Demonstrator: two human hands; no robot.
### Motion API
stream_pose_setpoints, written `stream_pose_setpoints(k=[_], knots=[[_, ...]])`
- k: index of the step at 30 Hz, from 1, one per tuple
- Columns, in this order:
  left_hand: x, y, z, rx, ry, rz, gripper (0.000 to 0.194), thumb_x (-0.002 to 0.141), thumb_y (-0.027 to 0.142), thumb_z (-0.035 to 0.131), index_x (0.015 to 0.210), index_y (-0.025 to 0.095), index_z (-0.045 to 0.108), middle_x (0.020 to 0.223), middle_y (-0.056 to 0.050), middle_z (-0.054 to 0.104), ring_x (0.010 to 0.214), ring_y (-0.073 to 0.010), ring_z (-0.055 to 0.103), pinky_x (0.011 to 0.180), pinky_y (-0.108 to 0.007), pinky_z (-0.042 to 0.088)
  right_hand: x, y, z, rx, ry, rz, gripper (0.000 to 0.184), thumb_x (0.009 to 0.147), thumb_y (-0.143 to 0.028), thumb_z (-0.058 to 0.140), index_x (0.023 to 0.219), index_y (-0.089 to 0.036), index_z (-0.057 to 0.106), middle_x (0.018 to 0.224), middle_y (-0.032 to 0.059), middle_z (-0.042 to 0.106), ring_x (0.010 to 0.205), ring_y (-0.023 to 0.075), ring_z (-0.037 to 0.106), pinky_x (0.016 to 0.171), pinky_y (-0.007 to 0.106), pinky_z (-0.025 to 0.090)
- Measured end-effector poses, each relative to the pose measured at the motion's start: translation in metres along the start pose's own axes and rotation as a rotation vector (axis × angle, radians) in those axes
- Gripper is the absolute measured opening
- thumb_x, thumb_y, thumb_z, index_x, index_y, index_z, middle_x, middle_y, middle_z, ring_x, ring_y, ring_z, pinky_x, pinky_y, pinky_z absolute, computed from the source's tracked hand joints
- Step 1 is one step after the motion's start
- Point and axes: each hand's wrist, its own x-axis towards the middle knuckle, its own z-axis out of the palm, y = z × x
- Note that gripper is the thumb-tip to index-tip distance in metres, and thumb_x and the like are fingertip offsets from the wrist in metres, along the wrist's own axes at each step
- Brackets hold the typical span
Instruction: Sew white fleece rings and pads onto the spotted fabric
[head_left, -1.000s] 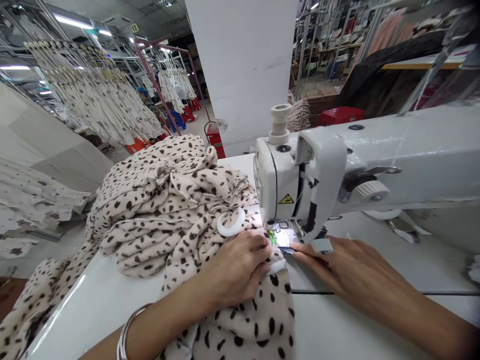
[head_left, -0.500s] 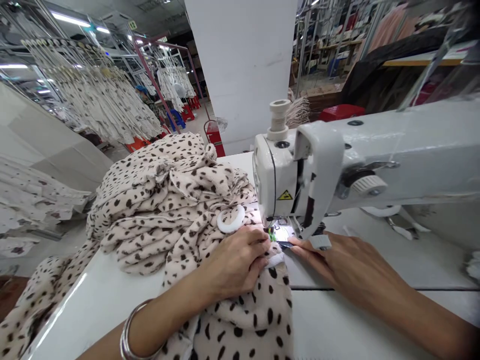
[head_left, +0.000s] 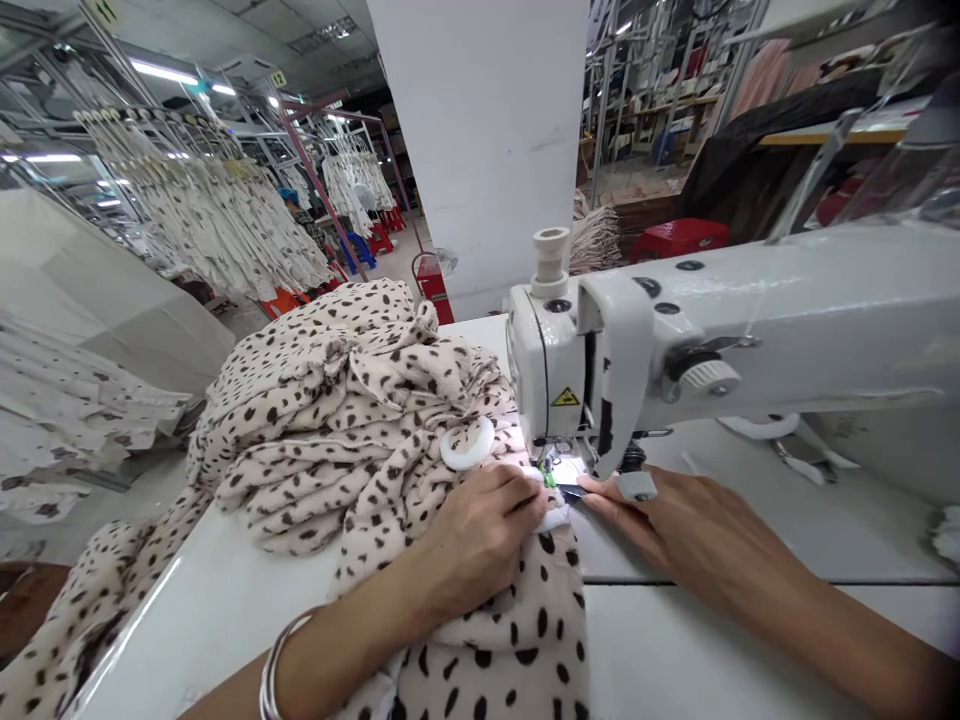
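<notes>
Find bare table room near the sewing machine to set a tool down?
Bare tabletop lies right of the spotted fabric, below the right hand. A narrower strip runs below the fabric heap, left of the left hand. Crowded at the sewing machine needle, where both hands and the fabric meet.

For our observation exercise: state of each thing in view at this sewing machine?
Spotted fabric, bunched in folds.
Left hand, on the fabric beside the presser foot.
Right hand, open, fingertips near the presser foot.
White ring, lying on the fabric.
Sewing machine, work light on.
</notes>
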Motion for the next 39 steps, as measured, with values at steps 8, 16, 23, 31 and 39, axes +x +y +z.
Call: stream_pose_setpoints(k=[8, 16, 23, 31, 39], knots=[[0.001, 0.001, 0.0, 0.095, -0.033, 0.025, 0.024, 0.094, 0.005, 0.04, 0.111, 0.008, 0.057, 0.1, -0.01, 0.064, 0.091, -0.0203, 0.057, 0.08, -0.033, 0.053, -0.002, -0.003, -0.019, 0.203, -0.036, 0.045, 0.048, 0.098, -0.04, 0.043, 0.053, -0.022, 0.038, 0.041, -0.0051, 0.04, 0.034, 0.0088, 0.04, 0.039, 0.024, 0.025], [-0.001, 0.0, 0.005, 0.147, -0.036, 0.04, 0.026, 0.096, 0.003, 0.033, 0.109, 0.008, 0.054, 0.1, -0.01, 0.062, 0.086, -0.0186, 0.056, 0.074, -0.031, 0.052, -0.002, -0.005, -0.006, 0.091, -0.001, 0.021, 0.061, 0.099, -0.046, 0.033, 0.044, -0.021, 0.044, 0.039, -0.0021, 0.039, 0.032, 0.0105, 0.039, 0.038, 0.022, 0.022], [0.002, -0.006, 0.002, 0.142, -0.043, 0.053, 0.024, 0.094, 0.003, 0.037, 0.11, 0.009, 0.054, 0.099, -0.009, 0.062, 0.089, -0.0188, 0.057, 0.084, -0.034, 0.052, 0.002, -0.004, -0.005, 0.063, -0.075, 0.085, 0.049, 0.097, -0.044, 0.041, 0.057, -0.021, 0.056, 0.048, -0.0012, 0.046, 0.037, 0.0125, 0.044, 0.041, 0.023, 0.023], [0.004, -0.013, 0.004, 0.136, -0.017, 0.054, 0.024, 0.096, 0.005, 0.036, 0.106, 0.012, 0.056, 0.099, -0.009, 0.063, 0.088, -0.0171, 0.058, 0.08, -0.031, 0.053, 0.009, -0.004, -0.004, 0.036, -0.132, 0.169, 0.041, 0.091, -0.039, 0.052, 0.055, -0.02, 0.049, 0.051, 0.0005, 0.047, 0.044, 0.0148, 0.05, 0.042, 0.023, 0.024], [0.0, -0.008, -0.001, 0.088, -0.028, 0.14, 0.021, 0.098, 0.011, 0.043, 0.113, 0.008, 0.058, 0.115, -0.011, 0.065, 0.11, -0.0219, 0.055, 0.102, -0.039, 0.046, 0.005, 0.001, -0.012, 0.131, -0.109, 0.124, 0.04, 0.094, -0.039, 0.048, 0.058, -0.021, 0.049, 0.048, -0.0028, 0.046, 0.04, 0.0117, 0.043, 0.042, 0.023, 0.026]])
